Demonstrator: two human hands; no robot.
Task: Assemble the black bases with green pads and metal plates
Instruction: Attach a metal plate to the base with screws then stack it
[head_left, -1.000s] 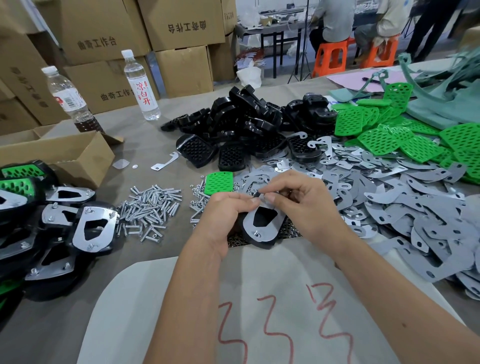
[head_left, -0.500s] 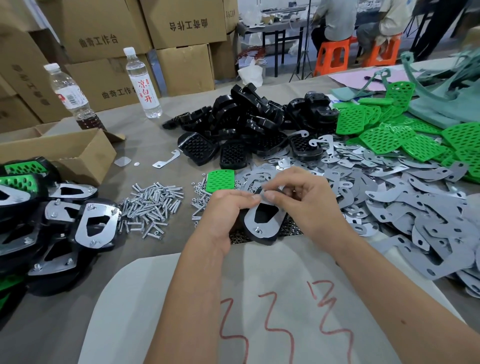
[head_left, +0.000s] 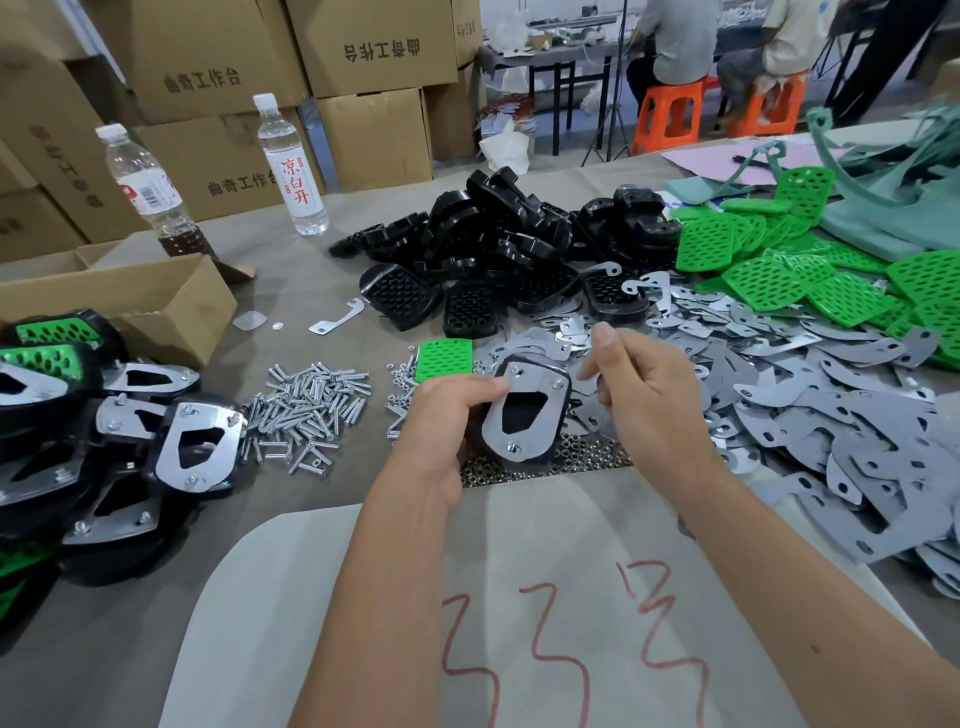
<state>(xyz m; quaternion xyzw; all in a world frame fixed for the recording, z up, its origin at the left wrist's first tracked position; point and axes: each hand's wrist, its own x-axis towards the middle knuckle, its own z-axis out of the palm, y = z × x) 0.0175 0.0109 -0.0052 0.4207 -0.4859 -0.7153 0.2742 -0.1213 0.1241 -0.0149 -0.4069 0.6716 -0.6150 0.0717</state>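
Note:
My left hand (head_left: 447, 415) grips a black base (head_left: 563, 415) from its left side, thumb on the metal plate (head_left: 506, 434) that lies on top of it with screws in its holes. My right hand (head_left: 649, 384) hovers just right of the plate, off it, thumb up and fingers loosely curled, with nothing seen in them. A single green pad (head_left: 445, 357) lies just behind my left hand. Loose black bases (head_left: 498, 244) are heaped at the back centre, green pads (head_left: 810, 280) at the back right, and grey metal plates (head_left: 779, 410) at the right.
Screws (head_left: 306, 405) lie left of my hands and small nuts (head_left: 576, 460) under the base. Finished assemblies (head_left: 197, 449) are stacked at the left beside an open cardboard box (head_left: 156, 306). Two water bottles (head_left: 293, 166) stand behind. A white sheet (head_left: 322, 597) with red marks covers the near table.
My right hand has lifted off the top of the plate and drawn back to the right. The left hand still holds the base, now tilted so the plate shows fully.

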